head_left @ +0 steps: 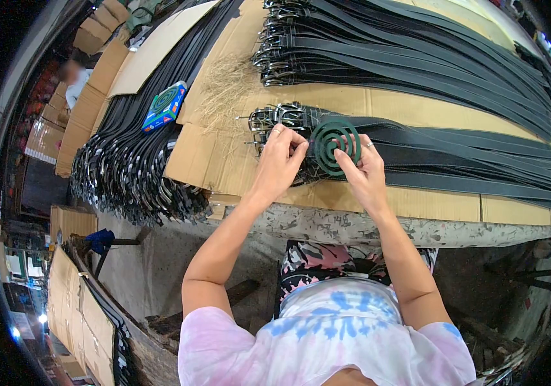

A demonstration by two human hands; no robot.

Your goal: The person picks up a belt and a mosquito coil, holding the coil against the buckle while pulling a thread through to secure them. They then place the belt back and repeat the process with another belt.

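Observation:
A green spiral mosquito coil (321,154) is pinched between the thumb and fingers of my right hand (367,172), its flat face turned up toward me. My left hand (278,159) is closed just left of the coil, thumb and fingertips together; whatever they hold is too small to make out. Under both hands lies a bundle of black belts (417,145), with metal buckles (282,117) at its left end. Farther left, a blue mosquito coil box (165,107) rests on another pile of belts.
Cardboard (198,161) covers the worktable, with loose straw-like strands (227,83) on it. A larger belt bundle (404,55) lies behind. Belts with hanging buckles (140,177) fill the left side. Another person (77,82) is at the far left among cardboard boxes.

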